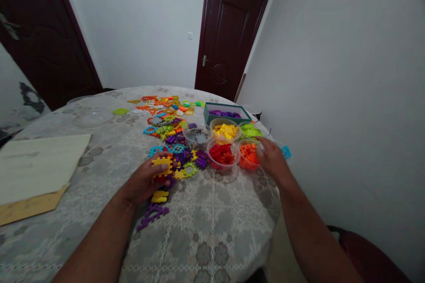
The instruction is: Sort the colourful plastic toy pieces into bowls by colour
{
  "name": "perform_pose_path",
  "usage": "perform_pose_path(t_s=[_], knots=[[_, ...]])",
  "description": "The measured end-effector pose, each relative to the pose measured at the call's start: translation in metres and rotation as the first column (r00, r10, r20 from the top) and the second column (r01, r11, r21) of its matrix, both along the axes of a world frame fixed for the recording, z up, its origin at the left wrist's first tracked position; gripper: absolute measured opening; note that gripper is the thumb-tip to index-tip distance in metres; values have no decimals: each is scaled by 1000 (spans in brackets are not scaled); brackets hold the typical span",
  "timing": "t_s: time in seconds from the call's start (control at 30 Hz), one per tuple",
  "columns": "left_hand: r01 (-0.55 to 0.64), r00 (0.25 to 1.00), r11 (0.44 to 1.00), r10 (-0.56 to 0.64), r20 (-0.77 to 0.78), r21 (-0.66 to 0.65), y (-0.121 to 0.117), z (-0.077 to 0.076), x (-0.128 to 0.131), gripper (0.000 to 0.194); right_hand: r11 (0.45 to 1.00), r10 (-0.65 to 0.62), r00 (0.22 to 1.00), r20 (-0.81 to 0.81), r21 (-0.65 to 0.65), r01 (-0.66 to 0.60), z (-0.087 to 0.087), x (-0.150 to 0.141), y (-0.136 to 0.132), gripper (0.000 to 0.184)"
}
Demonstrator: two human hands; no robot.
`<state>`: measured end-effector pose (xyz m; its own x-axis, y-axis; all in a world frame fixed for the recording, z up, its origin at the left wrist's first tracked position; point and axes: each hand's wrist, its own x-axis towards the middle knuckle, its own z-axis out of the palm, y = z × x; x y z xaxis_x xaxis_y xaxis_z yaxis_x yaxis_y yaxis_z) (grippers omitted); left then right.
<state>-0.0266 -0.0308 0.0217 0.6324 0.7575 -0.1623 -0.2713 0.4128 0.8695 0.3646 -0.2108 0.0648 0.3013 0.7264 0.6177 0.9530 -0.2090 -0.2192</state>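
Currently the left hand (pixel 144 181) pinches a yellow piece (pixel 161 166) between thumb and fingers; a slackened thumb could drop it into the mixed heap (pixel 181 155) just beyond, where more yellow lies among purple. The right hand (pixel 274 159) is at the rim of the orange bowl (pixel 249 154); whether its fingers grip the rim, a piece or nothing, I cannot tell. Catching that rim could tip the bowl, and because the red bowl (pixel 223 154) stands right beside it, a shove might spread and mix colours. Blue pieces (pixel 286 152) sit beyond the right wrist, near the edge of the counter (pixel 232 225), so an outward sweep might send them off.
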Motion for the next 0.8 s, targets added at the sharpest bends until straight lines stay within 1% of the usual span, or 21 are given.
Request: perform_pose_path(t_s=[0.03,0.1,0.17,0.23,0.3,0.37,0.43,0.5,0.6,0.67,0.73,0.8], knots=[[4,1000,1000,-4,-1,2,0,0,0,63,999,-23,1000,10,24,22,-3,0,-1,42],[10,1000,1000,-10,5,7,-2,-1,1,62,998,-19,1000,8,65,18,-7,-11,-4,40],[26,1000,1000,-26,14,13,-3,-1,1,61,995,59,998,-26,83,-56,-7,-37,-5,37],[40,999,999,-41,26,19,-5,0,2,59,981,181,979,-93,86,-173,-4,-70,-4,33],[62,997,998,-63,38,17,-7,1,2,57,953,303,934,-191,74,-294,1,-105,0,29],[84,995,996,-85,51,14,-9,3,1,55,915,398,870,-290,55,-400,4,-136,9,27],[105,993,994,-106,54,18,-10,5,0,54,882,451,820,-353,34,-470,4,-161,21,28],[122,991,992,-124,48,29,-10,5,-1,55,857,477,787,-390,10,-515,1,-181,35,30],[148,988,988,-150,32,49,-9,3,-3,55,845,468,761,-449,-25,-534,-2,-199,52,31],[145,989,988,-146,29,56,-8,2,-3,57,860,424,750,-508,-34,-510,-2,-204,57,30],[123,992,991,-125,37,43,-7,1,-3,59,874,380,731,-566,-39,-484,2,-201,60,28],[89,995,996,-89,47,11,-6,0,-2,58,858,375,701,-607,-59,-510,8,-187,63,26]])
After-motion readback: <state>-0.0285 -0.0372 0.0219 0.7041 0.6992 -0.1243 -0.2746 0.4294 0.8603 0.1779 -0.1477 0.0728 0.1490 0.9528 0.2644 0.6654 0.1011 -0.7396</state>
